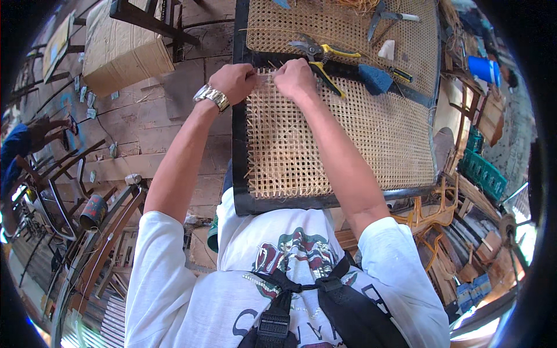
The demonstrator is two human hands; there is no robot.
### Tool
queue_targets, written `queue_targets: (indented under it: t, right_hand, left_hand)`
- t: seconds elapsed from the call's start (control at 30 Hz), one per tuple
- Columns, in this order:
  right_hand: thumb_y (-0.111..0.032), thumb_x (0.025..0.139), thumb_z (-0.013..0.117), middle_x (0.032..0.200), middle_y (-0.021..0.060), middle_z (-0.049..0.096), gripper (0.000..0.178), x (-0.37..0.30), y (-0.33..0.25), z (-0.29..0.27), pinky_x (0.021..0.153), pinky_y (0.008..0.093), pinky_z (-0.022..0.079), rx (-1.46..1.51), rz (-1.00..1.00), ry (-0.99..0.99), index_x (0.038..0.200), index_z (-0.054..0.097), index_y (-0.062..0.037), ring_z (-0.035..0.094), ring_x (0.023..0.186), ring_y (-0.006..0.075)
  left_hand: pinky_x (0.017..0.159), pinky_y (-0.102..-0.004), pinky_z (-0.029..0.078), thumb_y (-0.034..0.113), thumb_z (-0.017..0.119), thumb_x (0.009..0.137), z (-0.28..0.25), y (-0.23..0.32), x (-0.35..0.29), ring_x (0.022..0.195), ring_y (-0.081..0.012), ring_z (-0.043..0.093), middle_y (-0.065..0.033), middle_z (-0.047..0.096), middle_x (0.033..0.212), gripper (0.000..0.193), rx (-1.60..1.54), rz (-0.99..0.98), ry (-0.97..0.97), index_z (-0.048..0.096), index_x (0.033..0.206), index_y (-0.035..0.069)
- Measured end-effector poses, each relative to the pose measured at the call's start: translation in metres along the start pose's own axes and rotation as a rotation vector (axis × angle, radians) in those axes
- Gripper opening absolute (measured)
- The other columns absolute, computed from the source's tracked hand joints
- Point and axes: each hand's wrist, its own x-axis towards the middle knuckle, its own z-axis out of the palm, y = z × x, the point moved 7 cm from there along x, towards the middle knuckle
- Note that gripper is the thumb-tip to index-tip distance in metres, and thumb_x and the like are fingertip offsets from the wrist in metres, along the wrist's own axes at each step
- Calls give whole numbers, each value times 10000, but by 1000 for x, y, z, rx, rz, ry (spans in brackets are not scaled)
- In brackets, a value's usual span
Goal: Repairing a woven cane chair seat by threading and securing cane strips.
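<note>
A dark-framed panel of woven cane (pixel 290 148) lies across my lap and stretches away from me. My left hand (pixel 234 82), with a metal watch on its wrist, is closed in a pinch at the frame's left edge. Over the cane close by, my right hand (pixel 295 79) is bent down with its fingers pinched together. Thin pale cane strands (pixel 265 74) run between the two hands; the fingertips are partly hidden. Just beyond my right hand, cutters with yellow-and-black handles (pixel 325 55) rest on the dark crossbar. A blue block (pixel 375 79) sits to their right.
On the panel also lie a yellow-and-black handled tool (pixel 401 74), a white scrap (pixel 386 50) and a hammer-like tool (pixel 383 18). A cardboard box (pixel 125 55) stands at far left, above a chair frame (pixel 58 191). Green crates (pixel 481 174) and a blue container (pixel 484 71) are at right.
</note>
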Motion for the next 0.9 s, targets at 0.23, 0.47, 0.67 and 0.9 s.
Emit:
queue_targets:
  t: [0.23, 0.47, 0.67, 0.9]
  right_hand:
    - [-245, 891, 660, 1140, 239, 583, 261, -30, -13, -13, 878, 485, 527, 150, 0, 98, 908, 708, 11, 648, 981, 400]
    - [-225, 911, 599, 1126, 193, 593, 237, -29, -16, -9, 853, 489, 530, 133, -65, 229, 953, 702, -15, 650, 961, 388]
    - [-221, 903, 600, 1102, 169, 598, 219, -35, -11, -5, 828, 506, 533, 142, -143, 164, 952, 695, -31, 656, 937, 379]
    - [-189, 897, 596, 1047, 173, 606, 179, -39, -19, -13, 799, 498, 539, 134, -158, 223, 887, 689, -36, 652, 911, 388]
  left_hand:
    - [736, -473, 539, 386, 629, 924, 0, 5, -7, 852, -404, 676, -189, 712, 909, 319, 79, -125, 14, 702, 950, 76]
    - [779, -490, 549, 349, 576, 952, -17, 6, -6, 916, -404, 688, -170, 725, 987, 288, 167, -386, 138, 692, 1062, 109]
    - [764, -506, 555, 350, 556, 973, -10, 16, -10, 901, -403, 694, -186, 720, 957, 276, 173, -349, 166, 662, 1029, 102]
    - [757, -495, 566, 388, 555, 973, -8, 34, -3, 899, -386, 705, -181, 722, 959, 318, 203, -307, 141, 663, 989, 89]
